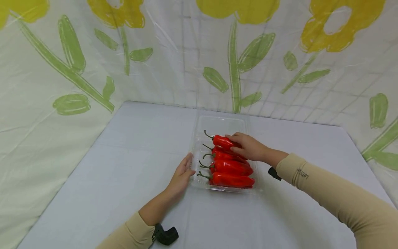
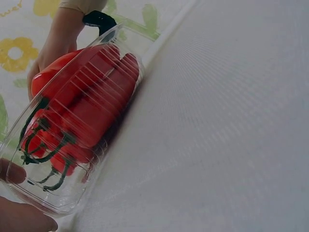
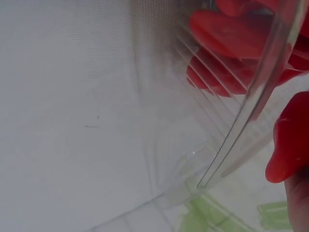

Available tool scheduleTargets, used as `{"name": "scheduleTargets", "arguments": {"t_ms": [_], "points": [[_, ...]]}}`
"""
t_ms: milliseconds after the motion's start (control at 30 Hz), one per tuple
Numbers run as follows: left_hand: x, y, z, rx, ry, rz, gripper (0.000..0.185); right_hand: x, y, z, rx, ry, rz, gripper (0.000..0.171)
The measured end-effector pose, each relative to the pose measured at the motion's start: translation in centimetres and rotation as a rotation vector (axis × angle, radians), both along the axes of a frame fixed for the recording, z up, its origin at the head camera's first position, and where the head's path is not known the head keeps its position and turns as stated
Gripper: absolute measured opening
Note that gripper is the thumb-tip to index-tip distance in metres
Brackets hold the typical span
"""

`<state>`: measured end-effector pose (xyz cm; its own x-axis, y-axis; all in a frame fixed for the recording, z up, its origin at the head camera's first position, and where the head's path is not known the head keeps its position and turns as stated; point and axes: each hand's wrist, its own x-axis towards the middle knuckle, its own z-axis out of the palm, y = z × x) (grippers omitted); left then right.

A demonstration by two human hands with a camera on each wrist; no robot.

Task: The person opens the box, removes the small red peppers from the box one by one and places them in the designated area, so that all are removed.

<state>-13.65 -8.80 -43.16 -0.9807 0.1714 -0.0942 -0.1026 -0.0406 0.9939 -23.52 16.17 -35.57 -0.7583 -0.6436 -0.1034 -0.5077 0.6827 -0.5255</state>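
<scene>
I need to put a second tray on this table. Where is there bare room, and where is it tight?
Bare table lies left of the left hand, up to the flowered sheet. Another patch lies right of the clear tray. It is crowded at the tray, where the right hand holds a red pepper.

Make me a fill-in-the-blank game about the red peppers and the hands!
1. The peppers lie in a clear plastic ____.
2. The peppers are ____ in colour, with green stems.
3. The ____ hand holds the farthest pepper.
4. The tray sits on a ____ table.
The left hand touches the tray's side; the right hand grips that pepper.
Missing words: tray; red; right; white
</scene>
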Motion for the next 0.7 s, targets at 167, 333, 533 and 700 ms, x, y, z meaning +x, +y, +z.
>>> {"name": "scheduleTargets", "arguments": {"t_ms": [167,333,533,700], "points": [[0.0,0.1,0.1,0.016,-0.006,-0.004,0.065,0.3,0.3,0.3,-0.034,0.001,-0.031,0.052],[0.0,0.0,0.1,0.019,-0.003,-0.004,0.065,0.5,0.9,0.6,-0.105,-0.027,-0.134,0.049],[0.0,0.1,0.1,0.025,-0.01,0.002,0.065,0.3,2.3,0.6,-0.213,-0.066,-0.265,0.044],[0.1,0.2,0.2,0.018,-0.014,0.008,0.065,0.3,3.6,0.5,-0.327,-0.096,-0.374,0.05]]}}
